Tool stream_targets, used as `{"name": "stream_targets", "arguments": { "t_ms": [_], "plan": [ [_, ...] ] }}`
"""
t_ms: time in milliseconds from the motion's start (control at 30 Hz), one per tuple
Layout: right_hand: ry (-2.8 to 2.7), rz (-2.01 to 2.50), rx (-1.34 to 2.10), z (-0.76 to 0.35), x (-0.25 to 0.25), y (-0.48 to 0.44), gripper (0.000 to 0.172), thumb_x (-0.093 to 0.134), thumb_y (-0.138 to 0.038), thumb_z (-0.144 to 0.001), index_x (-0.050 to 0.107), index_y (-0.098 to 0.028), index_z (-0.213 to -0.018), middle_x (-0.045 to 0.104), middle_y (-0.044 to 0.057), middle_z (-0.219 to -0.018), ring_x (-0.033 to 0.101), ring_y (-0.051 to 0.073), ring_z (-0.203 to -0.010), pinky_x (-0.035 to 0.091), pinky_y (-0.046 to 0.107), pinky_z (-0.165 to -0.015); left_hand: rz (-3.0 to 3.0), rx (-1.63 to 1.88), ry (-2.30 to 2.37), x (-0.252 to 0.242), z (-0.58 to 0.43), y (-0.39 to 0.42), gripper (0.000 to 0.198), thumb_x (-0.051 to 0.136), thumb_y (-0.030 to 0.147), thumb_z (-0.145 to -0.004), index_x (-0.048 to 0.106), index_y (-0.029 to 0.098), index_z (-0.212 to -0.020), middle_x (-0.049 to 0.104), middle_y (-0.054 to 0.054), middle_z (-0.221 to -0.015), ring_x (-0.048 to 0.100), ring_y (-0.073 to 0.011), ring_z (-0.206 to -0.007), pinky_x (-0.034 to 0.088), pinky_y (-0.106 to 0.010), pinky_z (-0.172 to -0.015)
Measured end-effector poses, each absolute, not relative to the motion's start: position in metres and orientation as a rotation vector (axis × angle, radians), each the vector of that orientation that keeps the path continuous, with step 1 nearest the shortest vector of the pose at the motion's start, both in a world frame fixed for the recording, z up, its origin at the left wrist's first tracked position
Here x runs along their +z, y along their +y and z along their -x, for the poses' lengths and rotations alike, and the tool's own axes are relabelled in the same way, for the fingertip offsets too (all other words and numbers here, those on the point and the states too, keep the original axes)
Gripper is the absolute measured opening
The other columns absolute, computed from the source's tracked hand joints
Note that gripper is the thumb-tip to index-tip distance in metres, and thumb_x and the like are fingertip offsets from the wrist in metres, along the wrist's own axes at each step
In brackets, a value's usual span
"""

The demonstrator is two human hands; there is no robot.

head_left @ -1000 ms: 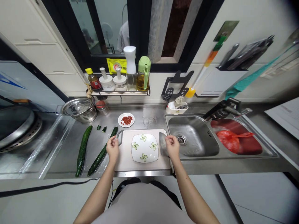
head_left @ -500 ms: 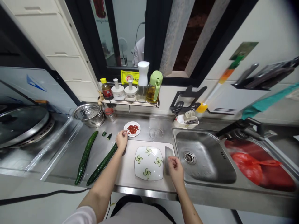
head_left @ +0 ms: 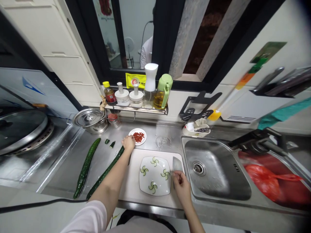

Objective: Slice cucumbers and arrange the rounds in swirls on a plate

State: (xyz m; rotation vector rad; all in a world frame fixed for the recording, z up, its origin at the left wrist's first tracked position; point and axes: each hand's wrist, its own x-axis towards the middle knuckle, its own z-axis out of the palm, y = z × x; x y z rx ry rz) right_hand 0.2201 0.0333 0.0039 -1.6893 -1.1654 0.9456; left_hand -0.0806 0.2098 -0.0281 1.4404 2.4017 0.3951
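My left hand reaches over the cucumber's end to the left rim of a small white plate of dried red berries. Its fingers are pinched together, and what is in them is hidden. Right of a square white plate with green swirls, my right hand hovers with curled fingers; I cannot make out anything in them. Partly under that hand is a knife blade at the right side of the white cutting board. One whole cucumber and a cut cucumber lie to the left.
Two cucumber ends lie on the steel counter. Behind stand a lidded pot and a shelf with an oil bottle and seasoning jars. To the right are a sink and a red plastic bag.
My left hand has moved slightly away from me, closer to the small berry plate. My right hand has shifted a little toward the front. The head view has tilted and moved slightly.
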Motion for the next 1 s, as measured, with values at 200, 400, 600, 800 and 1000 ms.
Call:
{"name": "stream_targets", "arguments": {
  "t_ms": [200,400,600,800,1000],
  "plan": [
    [-1.19,1.696,0.919,-0.217,0.006,0.038,0.04,0.06,-0.059,-0.072,0.062,-0.02,-0.078,0.037,-0.006,-0.051,0.039,0.013,-0.049,0.034,0.026,-0.049,-1.489,0.364,2.363,-0.033,0.082,0.213,0.026,0.056,0.027,-0.085,0.072,0.026,-0.106,0.065,-0.013,-0.114,0.054,-0.0306,-0.111,0.036,-0.045,-0.094],
    [-1.19,1.711,0.919,-0.217,0.002,0.038,0.044,0.06,-0.063,-0.072,0.063,-0.02,-0.078,0.036,-0.006,-0.05,0.038,0.013,-0.049,0.033,0.026,-0.048,-1.371,0.6,2.332,-0.031,0.086,0.211,0.021,0.057,0.025,-0.084,0.073,0.024,-0.098,0.066,-0.011,-0.111,0.056,-0.0292,-0.11,0.036,-0.046,-0.097],
    [-1.206,1.693,0.917,-0.211,0.004,0.04,0.043,0.059,-0.062,-0.071,0.062,-0.02,-0.078,0.037,-0.006,-0.052,0.039,0.014,-0.051,0.033,0.026,-0.05,-0.914,1.219,1.895,-0.026,0.074,0.2,0.022,0.062,0.028,-0.079,0.073,0.017,-0.093,0.073,-0.008,-0.087,0.066,-0.0189,-0.083,0.05,-0.033,-0.081],
    [-1.25,1.601,1.003,-0.193,0.035,0.063,0.036,0.059,-0.057,-0.072,0.06,-0.021,-0.076,0.035,-0.007,-0.052,0.037,0.012,-0.051,0.031,0.025,-0.05,-0.832,1.378,1.449,0.001,0.045,0.167,0.03,0.074,0.034,-0.067,0.075,0.015,-0.09,0.074,-0.008,-0.08,0.067,-0.0181,-0.072,0.054,-0.033,-0.072],
    [-1.298,1.417,1.113,-0.162,0.083,0.09,0.027,0.061,-0.048,-0.073,0.06,-0.021,-0.074,0.049,-0.003,-0.059,0.043,0.012,-0.055,0.035,0.024,-0.053,-1.082,1.443,1.39,0.051,0.015,0.121,0.037,0.068,0.041,-0.076,0.07,0.015,-0.102,0.071,-0.007,-0.085,0.065,-0.0159,-0.078,0.051,-0.029,-0.076]
  ]
}}
